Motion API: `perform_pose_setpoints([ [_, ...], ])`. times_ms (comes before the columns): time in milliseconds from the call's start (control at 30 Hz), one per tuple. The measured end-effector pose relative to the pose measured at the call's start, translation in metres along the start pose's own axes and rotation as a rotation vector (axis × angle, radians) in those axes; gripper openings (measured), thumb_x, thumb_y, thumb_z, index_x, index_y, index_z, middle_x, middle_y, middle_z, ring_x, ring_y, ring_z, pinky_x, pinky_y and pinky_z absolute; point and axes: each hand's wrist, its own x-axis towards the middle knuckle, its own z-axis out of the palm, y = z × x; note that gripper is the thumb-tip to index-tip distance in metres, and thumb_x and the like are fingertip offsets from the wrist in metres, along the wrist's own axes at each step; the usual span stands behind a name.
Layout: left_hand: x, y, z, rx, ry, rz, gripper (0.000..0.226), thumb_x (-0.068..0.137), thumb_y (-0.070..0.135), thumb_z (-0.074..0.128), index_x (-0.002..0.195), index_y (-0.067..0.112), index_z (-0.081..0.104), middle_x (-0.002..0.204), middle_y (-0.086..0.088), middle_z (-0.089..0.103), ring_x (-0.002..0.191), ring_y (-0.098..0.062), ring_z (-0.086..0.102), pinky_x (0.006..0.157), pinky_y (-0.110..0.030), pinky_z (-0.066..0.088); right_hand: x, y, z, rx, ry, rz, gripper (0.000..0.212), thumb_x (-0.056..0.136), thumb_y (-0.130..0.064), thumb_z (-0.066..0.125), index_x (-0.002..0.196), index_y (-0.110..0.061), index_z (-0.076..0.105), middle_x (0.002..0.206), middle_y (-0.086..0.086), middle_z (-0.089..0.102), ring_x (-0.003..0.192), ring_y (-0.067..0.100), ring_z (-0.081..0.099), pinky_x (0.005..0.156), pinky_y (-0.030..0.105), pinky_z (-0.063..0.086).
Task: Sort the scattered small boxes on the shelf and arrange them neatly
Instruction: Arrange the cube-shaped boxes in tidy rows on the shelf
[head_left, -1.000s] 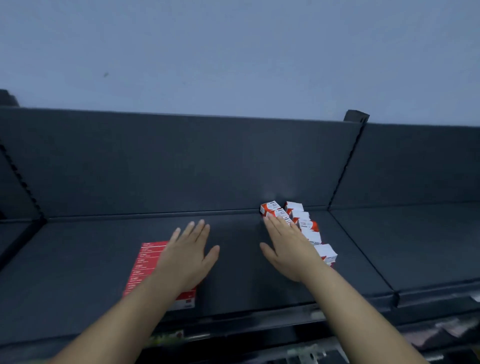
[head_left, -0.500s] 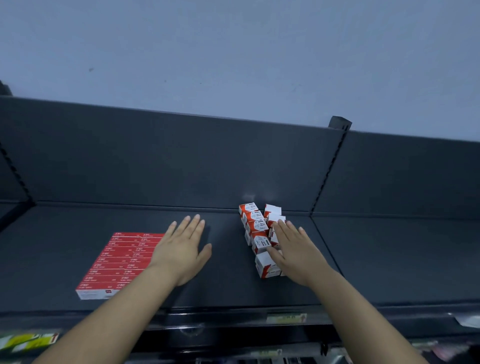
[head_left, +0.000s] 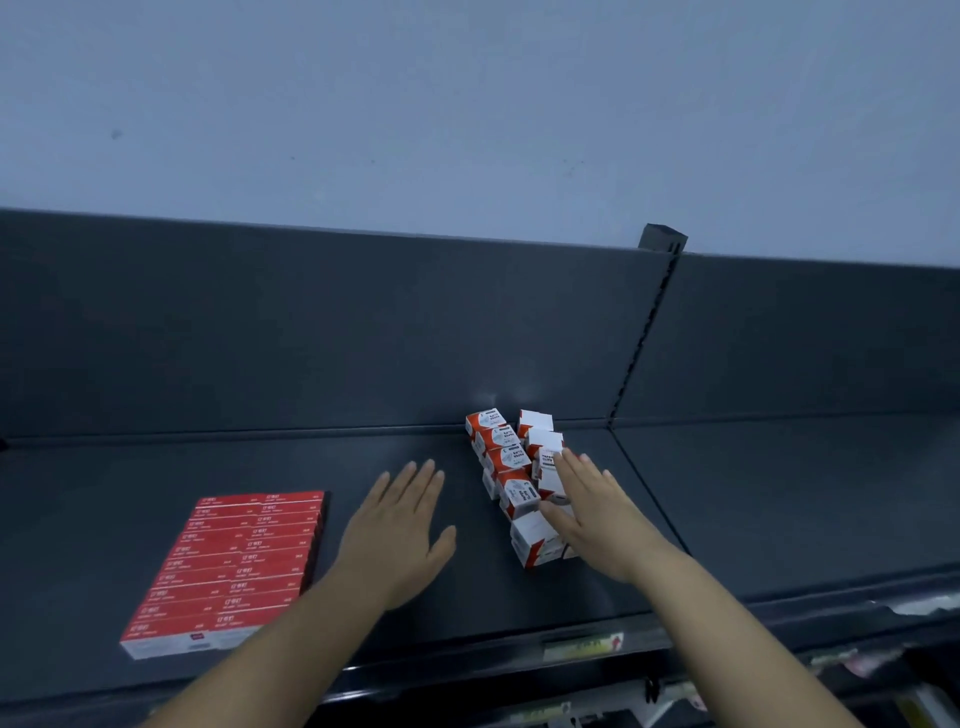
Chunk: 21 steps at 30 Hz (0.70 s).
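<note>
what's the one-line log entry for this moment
left hand: open, empty, over dark grey metal shelf | right hand: straight fingers against small red-and-white cardboard boxes | flat red boxes: tidy block at left

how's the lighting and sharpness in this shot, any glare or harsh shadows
Head view: dim, bluish, flat light with no hard shadows; a faint glare patch on the back panel above the small boxes; whole frame slightly soft, so print on the flat red boxes is unreadable.
</note>
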Motion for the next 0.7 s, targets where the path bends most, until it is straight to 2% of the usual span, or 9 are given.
perform_pose_setpoints([
  [167, 0.009, 0.000, 0.005, -0.009, -0.032, 0.019, 0.100, 0.067, 0.061, -0.019, 0.156, 0.017, -0.008, 0.160, 0.003, -0.019, 0.150, -0.014, -0.015, 0.120, -0.034, -0.013, 0.005, 0.005, 0.008, 0.029, -0.017, 0.019, 0.075, 0.102, -0.056, 0.029, 0.159, -0.021, -0.005, 0.166, -0.008, -0.009, 0.151, 0.009, -0.012, 0.125, 0.035, -0.001],
  [367, 0.025, 0.016, -0.004, -0.007, -0.020, 0.001, 0.097, 0.071, 0.062, -0.017, 0.156, 0.016, -0.009, 0.164, 0.000, -0.013, 0.150, -0.014, -0.015, 0.121, -0.034, -0.012, 0.023, 0.017, 0.007, 0.008, -0.028, -0.027, 0.075, 0.102, -0.057, 0.026, 0.159, -0.018, -0.006, 0.166, -0.005, -0.009, 0.152, 0.011, -0.012, 0.124, 0.034, -0.004],
  [533, 0.043, 0.045, -0.014, 0.004, 0.004, -0.003, 0.072, 0.098, 0.056, 0.007, 0.156, 0.015, -0.006, 0.164, 0.000, -0.011, 0.150, -0.014, -0.012, 0.122, -0.035, -0.008, 0.031, 0.026, 0.000, 0.042, -0.068, -0.101, 0.073, 0.103, -0.057, 0.022, 0.158, -0.019, -0.007, 0.165, -0.005, -0.012, 0.151, 0.010, -0.013, 0.122, 0.032, -0.006],
  [700, 0.051, 0.082, 0.000, -0.135, -0.122, 0.049, 0.072, 0.101, 0.057, 0.017, 0.156, 0.018, -0.008, 0.163, 0.006, -0.015, 0.148, -0.008, -0.017, 0.123, -0.034, -0.007, 0.036, 0.044, -0.010, 0.197, -0.117, -0.193, 0.069, 0.105, -0.052, 0.025, 0.158, -0.023, -0.006, 0.165, -0.009, -0.013, 0.149, 0.005, -0.014, 0.123, 0.033, -0.007],
])
